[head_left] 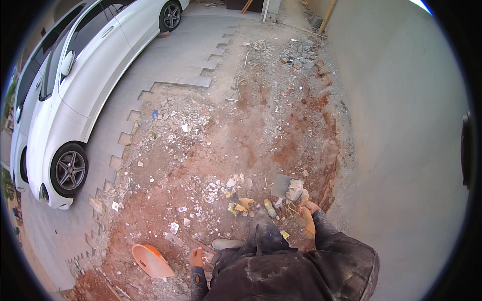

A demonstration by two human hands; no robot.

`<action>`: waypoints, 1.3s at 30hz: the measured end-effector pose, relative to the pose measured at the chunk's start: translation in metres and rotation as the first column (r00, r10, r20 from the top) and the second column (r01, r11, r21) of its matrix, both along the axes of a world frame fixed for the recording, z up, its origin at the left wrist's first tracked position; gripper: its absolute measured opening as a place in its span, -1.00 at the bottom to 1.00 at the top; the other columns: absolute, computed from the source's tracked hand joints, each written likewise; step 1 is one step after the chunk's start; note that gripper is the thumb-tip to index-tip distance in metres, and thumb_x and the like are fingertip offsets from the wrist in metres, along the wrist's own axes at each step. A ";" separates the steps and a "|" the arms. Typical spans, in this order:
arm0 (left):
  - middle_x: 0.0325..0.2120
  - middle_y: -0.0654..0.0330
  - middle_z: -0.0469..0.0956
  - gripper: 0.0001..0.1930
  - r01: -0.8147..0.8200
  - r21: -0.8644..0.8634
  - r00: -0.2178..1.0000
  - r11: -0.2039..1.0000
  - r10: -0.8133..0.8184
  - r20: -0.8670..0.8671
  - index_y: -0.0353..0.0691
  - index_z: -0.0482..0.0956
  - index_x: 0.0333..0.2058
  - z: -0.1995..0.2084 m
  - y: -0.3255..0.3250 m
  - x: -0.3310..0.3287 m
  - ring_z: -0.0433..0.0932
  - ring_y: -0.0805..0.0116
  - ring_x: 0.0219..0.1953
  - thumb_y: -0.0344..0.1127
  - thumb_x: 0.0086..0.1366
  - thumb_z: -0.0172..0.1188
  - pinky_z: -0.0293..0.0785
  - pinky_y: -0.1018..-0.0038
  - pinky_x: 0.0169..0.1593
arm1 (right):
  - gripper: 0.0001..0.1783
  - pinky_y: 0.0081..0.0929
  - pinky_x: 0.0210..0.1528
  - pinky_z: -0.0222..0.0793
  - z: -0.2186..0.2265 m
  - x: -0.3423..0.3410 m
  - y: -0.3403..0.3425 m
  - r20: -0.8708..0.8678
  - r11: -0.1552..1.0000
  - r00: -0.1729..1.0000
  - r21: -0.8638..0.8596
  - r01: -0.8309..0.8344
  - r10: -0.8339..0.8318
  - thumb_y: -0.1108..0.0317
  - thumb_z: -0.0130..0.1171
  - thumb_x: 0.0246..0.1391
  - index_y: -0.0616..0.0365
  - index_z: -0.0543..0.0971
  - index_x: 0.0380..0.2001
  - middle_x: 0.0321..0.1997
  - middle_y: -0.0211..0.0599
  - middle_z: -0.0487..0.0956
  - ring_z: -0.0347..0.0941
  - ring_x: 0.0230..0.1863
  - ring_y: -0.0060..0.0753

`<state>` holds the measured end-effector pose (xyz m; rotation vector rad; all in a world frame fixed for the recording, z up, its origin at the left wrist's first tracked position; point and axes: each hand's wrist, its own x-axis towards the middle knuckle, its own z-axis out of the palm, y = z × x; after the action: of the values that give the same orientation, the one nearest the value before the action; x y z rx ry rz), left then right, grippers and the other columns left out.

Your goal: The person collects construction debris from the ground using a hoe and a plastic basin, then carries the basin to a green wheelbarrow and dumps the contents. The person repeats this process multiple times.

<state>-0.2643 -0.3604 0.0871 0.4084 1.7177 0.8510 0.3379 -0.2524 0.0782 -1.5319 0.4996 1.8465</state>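
Observation:
My right hand [310,206] is wrapped round the pale wooden handle [309,228] of a hoe. The hoe's flat grey blade [282,186], with a whitish crust by the socket, is just above the dirt in front of my feet. My left hand [197,257] hangs low at my left side, fingers loosely bent and seemingly holding nothing. Nearest to it on the ground lies an orange plastic scoop [151,262] with a grip slot, apart from the hand. A small bottle with a yellow end [269,207] lies beside my shoe, among yellow scraps [242,204].
Loose rubble [221,188] and reddish soil cover the strip I stand on. A plain grey wall [401,150] runs close along the right. Left of a jagged paving edge [118,150], a white car [95,75] is parked. Broken concrete [301,52] and a coiled cord [259,45] lie farther off.

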 end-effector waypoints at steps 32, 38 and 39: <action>-0.53 0.17 0.57 -0.80 -0.662 -0.161 0.744 0.732 0.617 -0.254 -0.27 0.52 -0.31 -0.083 -0.149 -0.433 0.52 0.44 -0.58 -0.26 0.17 0.17 0.45 0.50 -0.54 | -0.84 -0.42 -0.71 0.34 -0.111 -0.689 0.212 0.059 0.279 0.273 -0.176 -0.944 0.960 0.30 0.05 0.02 0.14 0.37 -0.41 -0.66 -0.29 0.39 0.34 -0.71 -0.37; -0.53 0.23 0.55 -0.83 -0.594 -0.231 0.804 0.770 0.563 -0.193 -0.27 0.50 -0.29 -0.098 -0.080 -0.529 0.46 0.51 -0.59 -0.30 0.20 0.15 0.39 0.57 -0.54 | -0.81 -0.46 -0.71 0.31 -0.115 -0.729 0.232 0.356 0.029 -0.079 -0.288 -0.957 0.931 0.38 0.16 -0.09 0.21 0.47 -0.37 -0.64 -0.31 0.42 0.33 -0.74 -0.43; -0.53 0.23 0.55 -0.83 -0.550 -0.239 0.835 0.800 0.524 -0.167 -0.27 0.50 -0.29 -0.110 -0.074 -0.535 0.46 0.52 -0.58 -0.31 0.20 0.16 0.39 0.58 -0.54 | -0.82 -0.46 -0.71 0.31 -0.123 -0.719 0.232 0.381 0.001 -0.115 -0.293 -0.956 0.918 0.39 0.17 -0.11 0.20 0.48 -0.37 -0.63 -0.32 0.43 0.33 -0.73 -0.44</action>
<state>-0.7993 -0.4340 -0.0225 -0.2599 2.0466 0.9781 -0.3812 -0.0207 -0.0445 -2.4919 -1.4473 2.0818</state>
